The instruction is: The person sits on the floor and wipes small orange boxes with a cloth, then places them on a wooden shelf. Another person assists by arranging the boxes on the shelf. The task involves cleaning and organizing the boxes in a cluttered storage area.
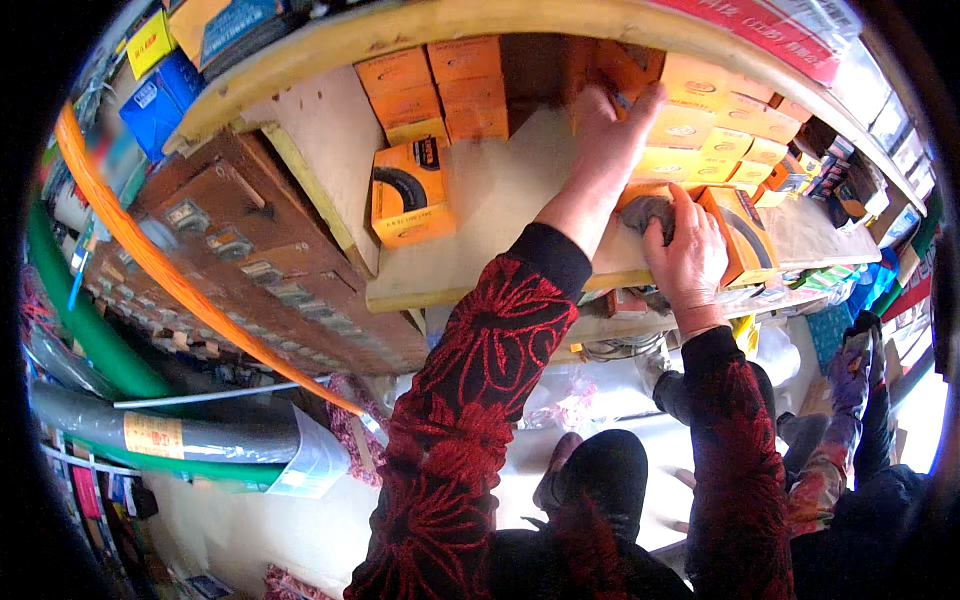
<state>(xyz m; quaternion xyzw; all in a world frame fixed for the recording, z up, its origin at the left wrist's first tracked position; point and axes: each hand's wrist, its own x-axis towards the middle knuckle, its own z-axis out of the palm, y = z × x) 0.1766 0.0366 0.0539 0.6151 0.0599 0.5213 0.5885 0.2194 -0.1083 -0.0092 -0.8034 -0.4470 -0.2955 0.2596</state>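
Note:
My left hand [615,127] reaches into the shelf, with its fingers at an orange cardboard box [628,71] beside the stacked boxes; its grip is partly hidden. Lower and to the right, my right hand [686,244] is closed around a crumpled grey cloth [649,214], close to an orange box with a black tyre-like picture [739,234]. Another such box [412,193] stands alone on the pale shelf board [487,191]. Behind it is a stack of orange boxes [471,90]; yellow-orange boxes [686,127] are stacked at the right.
A brown cabinet of small drawers [247,247] adjoins the shelf on the left. An orange corrugated tube [180,270] crosses in front of it, near a green hose [90,322] and a grey roll [232,431]. A co-worker's sleeve [840,420] shows at the right.

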